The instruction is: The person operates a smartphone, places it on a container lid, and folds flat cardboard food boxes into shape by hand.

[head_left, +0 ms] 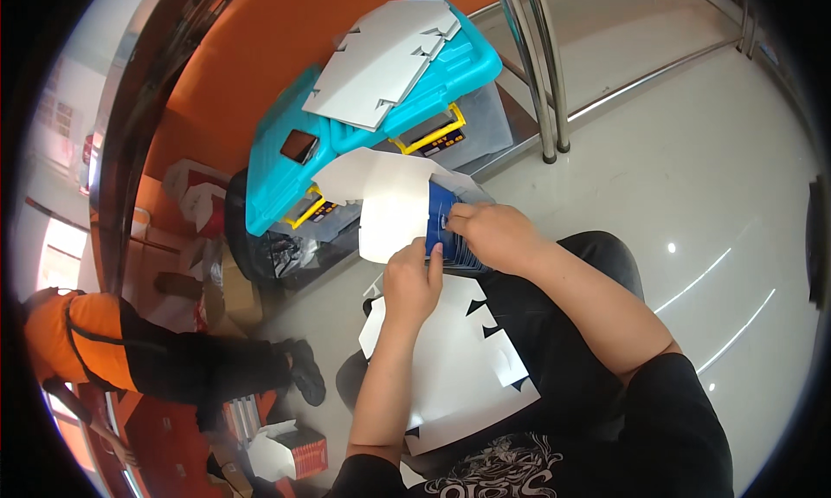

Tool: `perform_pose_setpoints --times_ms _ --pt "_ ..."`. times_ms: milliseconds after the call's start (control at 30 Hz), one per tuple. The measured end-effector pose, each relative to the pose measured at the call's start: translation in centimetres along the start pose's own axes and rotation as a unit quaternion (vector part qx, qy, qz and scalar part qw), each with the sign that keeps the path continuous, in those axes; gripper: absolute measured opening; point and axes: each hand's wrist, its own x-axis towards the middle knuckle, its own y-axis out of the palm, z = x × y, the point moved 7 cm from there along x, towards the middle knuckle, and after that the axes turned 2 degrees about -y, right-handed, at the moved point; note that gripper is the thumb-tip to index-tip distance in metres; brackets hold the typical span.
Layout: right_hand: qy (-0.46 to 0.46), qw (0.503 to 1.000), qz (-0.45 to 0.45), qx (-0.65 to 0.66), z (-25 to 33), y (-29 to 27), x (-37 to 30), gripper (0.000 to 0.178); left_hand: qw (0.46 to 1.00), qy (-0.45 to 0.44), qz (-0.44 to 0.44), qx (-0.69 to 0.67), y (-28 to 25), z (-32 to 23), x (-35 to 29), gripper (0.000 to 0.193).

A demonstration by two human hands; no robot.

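1. The white and blue card box sits just past your lap, in front of you, at your fingers.
2. Your left hand pinches its near edge, thumb on the blue side.
3. Your right hand touches that blue side from the right. I can't tell if those fingers pinch it.
4. The blue side's long way seems to point away from you, with the white part to its left.
5. Your right hand is nearer the blue side's middle.
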Motion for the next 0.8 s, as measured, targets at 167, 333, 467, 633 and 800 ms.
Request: perform_pose_setpoints --times_ms 167,333,467,633,800 --pt "-0.02 0.999 0.035 -0.026 0.4 1.1 0.0 0.028 1.0 -0.011 -0.007 0.0 -1.4 1.0 -0.8 0.019" --pt "-0.039 0.994 0.086 -0.05 1.1 1.9 -0.5 0.027 0.998 0.033 -0.051 0.033 -1.4 1.1 -1.6 0.018" --pt "-0.033 0.996 0.075 -0.043 1.3 1.7 -0.5 0.023 0.995 0.047 -0.063 0.06 -0.8 1.1 -1.6 0.018" --pt "-0.041 0.994 0.094 -0.029 1.0 1.4 -0.3 0.026 0.995 0.042 -0.058 0.076 0.2 1.1 -1.6 0.02" --pt "-0.038 0.995 0.093 -0.001 1.6 1.4 -0.4 0.024 0.992 0.05 -0.078 0.082 0.5 1.1 -2.0 0.019"
